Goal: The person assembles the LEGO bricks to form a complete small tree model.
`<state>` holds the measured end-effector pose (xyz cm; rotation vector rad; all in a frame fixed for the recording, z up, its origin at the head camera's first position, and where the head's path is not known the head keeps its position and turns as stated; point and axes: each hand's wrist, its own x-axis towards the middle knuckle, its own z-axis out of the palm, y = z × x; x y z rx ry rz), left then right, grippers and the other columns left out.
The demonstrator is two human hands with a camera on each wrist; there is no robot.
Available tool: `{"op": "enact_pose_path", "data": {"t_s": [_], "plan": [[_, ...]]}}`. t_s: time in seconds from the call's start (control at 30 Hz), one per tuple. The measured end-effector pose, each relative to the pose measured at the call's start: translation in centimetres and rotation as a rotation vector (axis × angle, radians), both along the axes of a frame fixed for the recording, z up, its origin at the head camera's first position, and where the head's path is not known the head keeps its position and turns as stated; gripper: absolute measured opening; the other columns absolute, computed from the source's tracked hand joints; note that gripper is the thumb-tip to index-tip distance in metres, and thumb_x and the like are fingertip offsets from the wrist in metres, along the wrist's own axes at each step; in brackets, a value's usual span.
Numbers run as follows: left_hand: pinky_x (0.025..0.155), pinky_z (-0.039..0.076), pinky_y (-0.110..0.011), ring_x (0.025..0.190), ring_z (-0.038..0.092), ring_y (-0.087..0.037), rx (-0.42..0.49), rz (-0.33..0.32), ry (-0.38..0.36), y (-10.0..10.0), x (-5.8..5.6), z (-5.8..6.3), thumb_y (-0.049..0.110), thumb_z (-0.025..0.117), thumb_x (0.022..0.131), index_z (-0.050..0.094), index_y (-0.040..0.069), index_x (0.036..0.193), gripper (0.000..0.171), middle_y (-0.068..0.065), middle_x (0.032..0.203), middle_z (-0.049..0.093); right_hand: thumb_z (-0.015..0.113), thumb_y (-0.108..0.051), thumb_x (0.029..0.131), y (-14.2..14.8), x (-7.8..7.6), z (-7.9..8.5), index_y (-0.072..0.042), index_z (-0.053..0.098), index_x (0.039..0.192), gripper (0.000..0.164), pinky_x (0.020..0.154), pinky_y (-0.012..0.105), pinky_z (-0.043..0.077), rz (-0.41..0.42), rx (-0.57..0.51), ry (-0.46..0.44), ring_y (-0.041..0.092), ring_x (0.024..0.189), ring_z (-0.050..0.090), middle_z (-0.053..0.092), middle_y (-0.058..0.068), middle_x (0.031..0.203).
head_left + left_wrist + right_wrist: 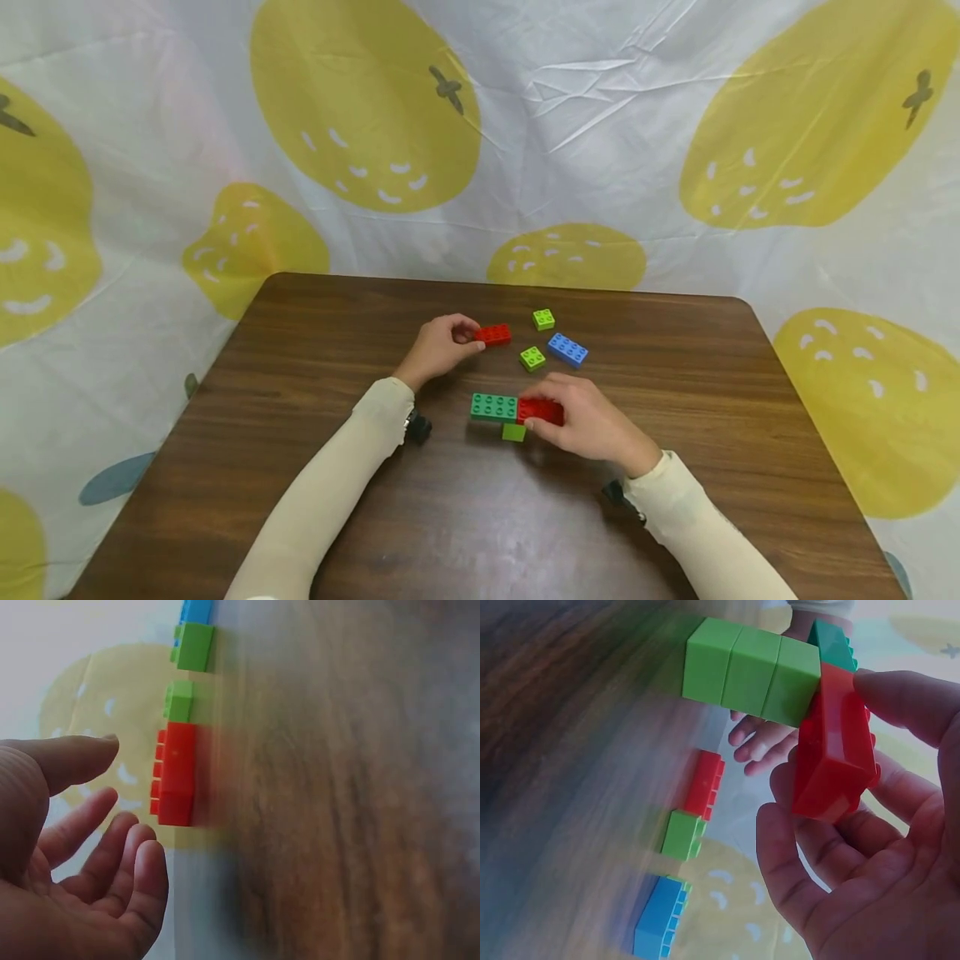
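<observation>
My right hand (583, 418) grips a red brick (838, 746), thumb on its upper edge and fingers curled around its lower side. That brick sits at the top of a column of lime green bricks (751, 671). A dark green brick (493, 406) lies end to end with it, jutting out to the left. Farther back, my left hand (438, 348) reaches to the left end of a loose red brick (493, 335). In the left wrist view its thumb and fingers are spread apart, with a gap before this brick.
Right of the loose red brick are two small lime green bricks (543, 319) and a blue brick (567, 350). All stand on the brown wooden table (360, 517). A white cloth with yellow fruit prints (367, 100) hangs behind the table.
</observation>
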<state>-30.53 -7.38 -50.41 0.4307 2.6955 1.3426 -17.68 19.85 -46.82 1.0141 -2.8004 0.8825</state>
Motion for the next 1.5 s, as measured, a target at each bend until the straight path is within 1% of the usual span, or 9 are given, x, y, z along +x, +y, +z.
{"op": "enact_pose_path", "data": {"t_s": [0.17,0.3,0.53,0.63,0.7,0.87,1.1,1.3,1.5], "plan": [[0.093,0.054,-0.042,0.105,0.062,-0.024,-0.071,0.017,0.031,0.5,-0.9,-0.3,0.031,0.084,0.092,0.073,0.015,0.127,0.040,-0.007,0.117,0.068,0.082,-0.025,0.093,0.2,0.0,-0.1,-0.017,0.075,0.122,0.030,0.074,0.025,0.054,-0.003,-0.015,-0.006,0.010,0.085,0.060,0.070,-0.009,0.108],[0.092,0.052,-0.042,0.103,0.059,-0.025,-0.106,0.018,0.022,1.0,-1.6,-0.8,0.030,0.085,0.091,0.072,0.013,0.129,0.044,-0.009,0.116,0.067,0.081,-0.026,0.094,0.4,0.1,-0.2,-0.017,0.074,0.122,0.031,0.075,0.025,0.055,-0.005,-0.014,-0.030,0.012,0.085,0.062,0.070,-0.009,0.108],[0.101,0.055,-0.044,0.115,0.066,-0.026,-0.152,-0.031,-0.015,2.1,-2.4,-1.1,0.030,0.084,0.092,0.067,0.014,0.141,0.054,-0.009,0.136,0.070,0.082,-0.025,0.093,0.6,0.2,-0.3,-0.018,0.075,0.122,0.030,0.072,0.025,0.055,-0.012,-0.022,-0.029,0.012,0.083,0.062,0.069,-0.009,0.104],[0.102,0.055,-0.044,0.118,0.067,-0.027,-0.167,-0.036,-0.014,2.3,-2.5,-1.3,0.028,0.083,0.093,0.069,0.015,0.140,0.051,-0.008,0.137,0.070,0.082,-0.025,0.093,0.6,0.3,-0.3,-0.018,0.075,0.122,0.031,0.071,0.024,0.053,-0.013,-0.025,-0.022,0.011,0.082,0.061,0.068,-0.010,0.102],[0.099,0.056,-0.043,0.114,0.067,-0.027,-0.161,-0.040,-0.017,2.2,-2.5,-1.3,0.028,0.082,0.094,0.070,0.014,0.139,0.048,-0.009,0.136,0.071,0.082,-0.025,0.093,0.6,0.3,-0.3,-0.018,0.075,0.121,0.031,0.069,0.023,0.053,-0.014,-0.026,-0.022,0.010,0.081,0.060,0.068,-0.010,0.101],[0.094,0.056,-0.042,0.110,0.067,-0.025,-0.126,-0.034,-0.044,1.5,-2.3,-1.2,0.029,0.082,0.094,0.072,0.015,0.136,0.045,-0.009,0.137,0.070,0.083,-0.026,0.092,0.7,0.1,-0.4,-0.018,0.075,0.120,0.030,0.067,0.023,0.052,-0.014,-0.032,-0.013,0.008,0.079,0.059,0.067,-0.011,0.100],[0.097,0.054,-0.043,0.113,0.065,-0.026,-0.094,-0.030,-0.077,0.9,-1.5,-0.5,0.029,0.083,0.094,0.073,0.017,0.135,0.044,-0.008,0.138,0.070,0.083,-0.026,0.092,0.8,0.0,-0.5,-0.017,0.075,0.119,0.030,0.068,0.023,0.051,-0.017,-0.028,0.005,0.007,0.080,0.058,0.067,-0.011,0.100],[0.092,0.053,-0.040,0.106,0.065,-0.024,-0.087,-0.024,-0.056,0.4,-0.8,0.5,0.032,0.084,0.092,0.075,0.018,0.132,0.043,-0.006,0.133,0.072,0.083,-0.026,0.092,0.9,0.0,-0.7,-0.018,0.075,0.120,0.030,0.066,0.023,0.051,-0.022,-0.028,0.002,0.007,0.080,0.058,0.068,-0.011,0.100],[0.086,0.055,-0.036,0.100,0.065,-0.021,-0.072,-0.058,-0.030,0.4,0.2,1.8,0.036,0.085,0.091,0.076,0.020,0.130,0.044,-0.003,0.127,0.073,0.083,-0.027,0.092,0.9,0.0,-0.9,-0.019,0.075,0.120,0.031,0.067,0.023,0.051,-0.025,-0.028,-0.005,0.007,0.080,0.058,0.068,-0.011,0.101]]}}
